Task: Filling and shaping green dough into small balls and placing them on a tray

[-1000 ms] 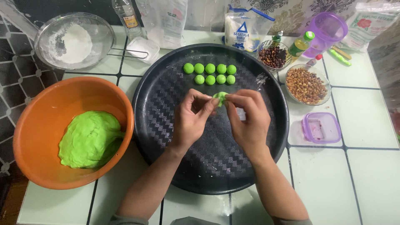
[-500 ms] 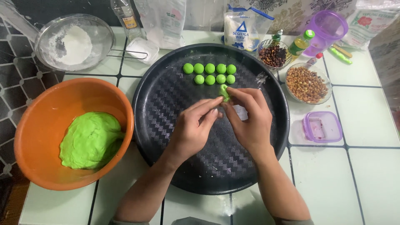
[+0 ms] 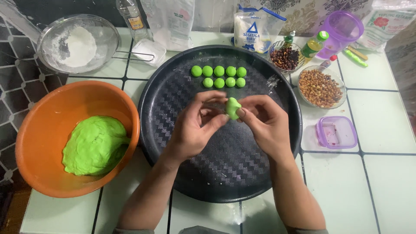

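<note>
Left hand [image 3: 195,128]: fingertips pinching dough piece [image 3: 232,108], steadying it.
Right hand [image 3: 264,123]: pinching same piece, opp. side.
Tray [image 3: 173,86]: under fingers; dough balls [image 3: 219,76] just beyond fingertips.
Bowl [image 3: 39,125]: dough supply, left of left-hand fingers.

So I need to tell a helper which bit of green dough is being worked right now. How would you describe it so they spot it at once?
Find the big round black tray in the middle of the tiled counter. Above its centre, the left hand and right hand meet, pinching a small green dough piece between their fingertips. Unlike the nine smooth balls lined up near the tray's far edge, it is irregular and held off the tray.
</note>
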